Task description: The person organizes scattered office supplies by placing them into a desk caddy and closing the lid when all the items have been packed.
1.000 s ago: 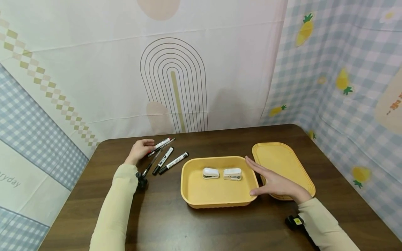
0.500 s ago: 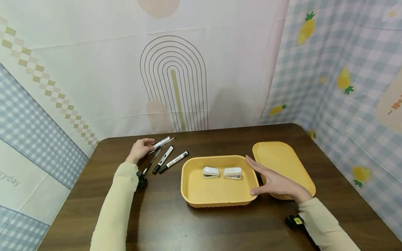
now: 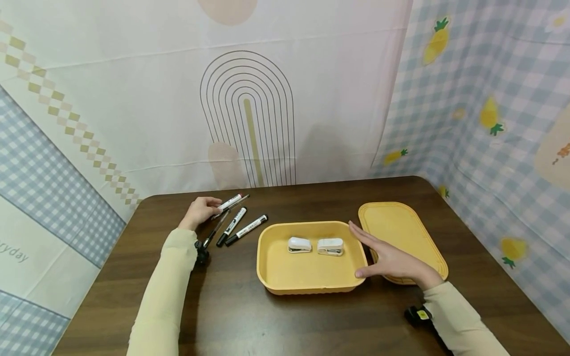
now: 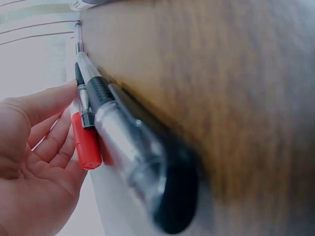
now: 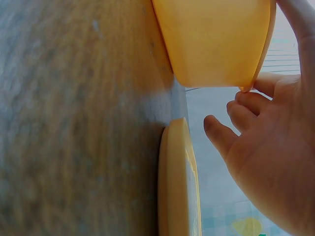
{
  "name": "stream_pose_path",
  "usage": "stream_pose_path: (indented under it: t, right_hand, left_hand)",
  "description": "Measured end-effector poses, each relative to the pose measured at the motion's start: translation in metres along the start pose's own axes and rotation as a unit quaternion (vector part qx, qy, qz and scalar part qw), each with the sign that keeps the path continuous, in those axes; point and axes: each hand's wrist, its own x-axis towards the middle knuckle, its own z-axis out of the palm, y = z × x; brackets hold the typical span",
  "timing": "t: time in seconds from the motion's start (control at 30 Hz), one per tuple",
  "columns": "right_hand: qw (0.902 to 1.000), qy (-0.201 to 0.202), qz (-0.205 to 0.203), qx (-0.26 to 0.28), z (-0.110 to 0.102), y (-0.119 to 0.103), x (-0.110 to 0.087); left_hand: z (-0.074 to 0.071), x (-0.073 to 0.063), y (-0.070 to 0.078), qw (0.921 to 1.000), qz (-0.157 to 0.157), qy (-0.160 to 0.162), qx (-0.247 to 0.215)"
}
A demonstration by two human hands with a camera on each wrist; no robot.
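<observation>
At the table's far left, my left hand pinches a slim clear-barrelled pen together with a red-ended white marker. Its thumb lies on the pen and its other fingers are behind the marker. A second clear pen with a black end lies nearer the left wrist camera. My right hand spreads along the right end of a yellow rectangular box, fingers fairly straight, thumb at the near corner of the rim. Two small white staplers, one on the left and one on the right, sit inside the box.
Two white markers with black caps, one closer to the pens and one closer to the box, lie between left hand and box. A flat yellow lid lies on the brown table to the right. Patterned cloth hangs behind.
My left hand closes slightly further over the red-ended marker and pen, hiding more of their near ends. The right hand, box and staplers stay put; the head view shifts a little.
</observation>
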Motion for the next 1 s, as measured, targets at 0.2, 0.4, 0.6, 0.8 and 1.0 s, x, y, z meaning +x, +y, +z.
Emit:
stream_pose_path:
  t: [0.2,0.4,0.6,0.8,1.0]
  right_hand:
    - [1.0,0.0,-0.002,-0.002,-0.0017,-0.0011,0.0016]
    - [1.0,0.001,0.0,-0.003,-0.0032,-0.0016,0.0017]
    - [1.0,0.003,-0.001,-0.003,-0.0042,-0.001,0.0021]
    - [1.0,0.006,-0.002,-0.006,-0.003,0.0015,0.0019]
    - [0.9999,0.005,-0.005,-0.015,0.0006,0.0055,0.0011]
  left_hand:
    - [-0.0025,0.0008,0.002,0.9999,0.001,-0.012,0.006]
    - [-0.0047,0.0007,0.0046,0.9995,0.004,-0.032,0.004]
    - [-0.0059,0.001,0.0035,0.9988,0.016,-0.044,0.014]
    - [-0.0058,-0.0021,0.0044,0.9988,0.017,-0.044,0.007]
    - [-0.0053,-0.0044,0.0042,0.9988,0.009,-0.047,-0.015]
